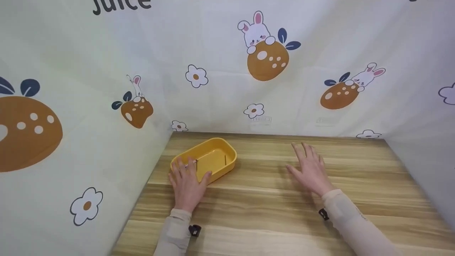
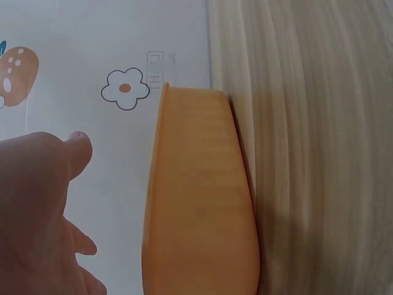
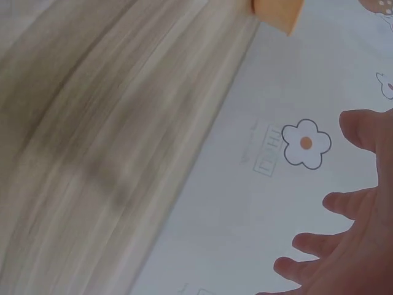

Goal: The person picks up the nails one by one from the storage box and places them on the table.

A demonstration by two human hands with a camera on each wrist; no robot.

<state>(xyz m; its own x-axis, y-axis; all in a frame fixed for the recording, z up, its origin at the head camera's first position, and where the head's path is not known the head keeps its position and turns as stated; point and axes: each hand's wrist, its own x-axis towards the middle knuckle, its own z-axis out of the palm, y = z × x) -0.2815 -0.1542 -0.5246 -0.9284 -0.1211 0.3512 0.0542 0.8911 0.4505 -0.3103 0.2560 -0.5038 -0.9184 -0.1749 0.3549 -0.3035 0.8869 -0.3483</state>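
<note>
Yellow box [image 1: 217, 158] sits on the left of the wooden table [image 1: 263, 202]. Left hand [image 1: 187, 186], fingers spread, hovers over its near end, apparently not touching; right hand [image 1: 312, 174], fingers wide, hangs well apart, holding nothing. Judgement: gripping the box calls for light, even pressure on opposite walls, lest it tip. Wall sheet [image 1: 220, 99] reads "Juice"; faint boxed lettering [image 1: 261, 120] below, illegible. No brand visible on box.
</note>
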